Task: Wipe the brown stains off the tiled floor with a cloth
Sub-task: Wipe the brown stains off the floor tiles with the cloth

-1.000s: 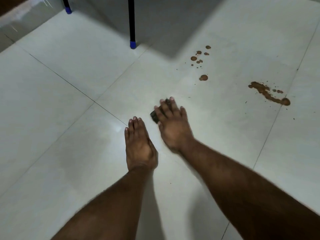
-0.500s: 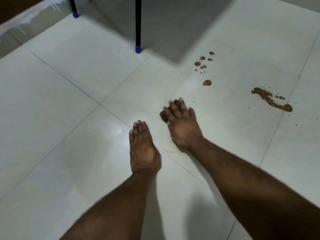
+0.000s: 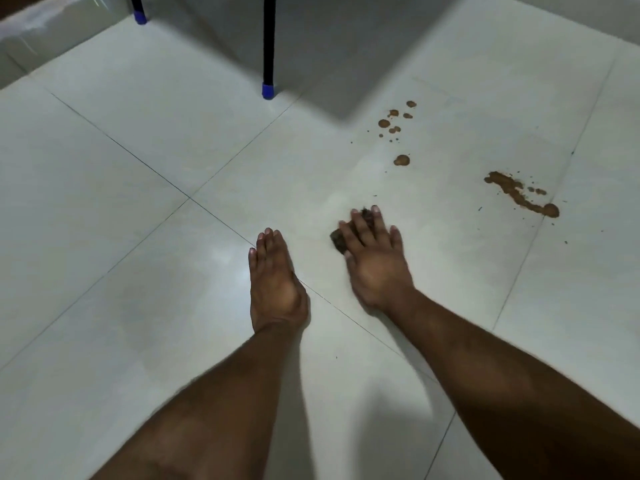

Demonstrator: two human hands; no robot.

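Person crouched over pale tiled floor [image 3: 138, 168], both arms reaching forward. Right hand [image 3: 375, 258] pressed flat on small dark cloth [image 3: 337, 240], fingers spread over it, not curled; cloth peeks out past thumb side and fingertips. Left hand [image 3: 275, 282] palm-down on bare tile, fingers straight and together, holding nothing. Cluster of brown spots [image 3: 394, 123] ahead of cloth; longer brown smear [image 3: 519, 195] off to right, apart from both hands. Black leg with blue foot [image 3: 267, 88] stands beyond, second leg [image 3: 138, 13] at far left.
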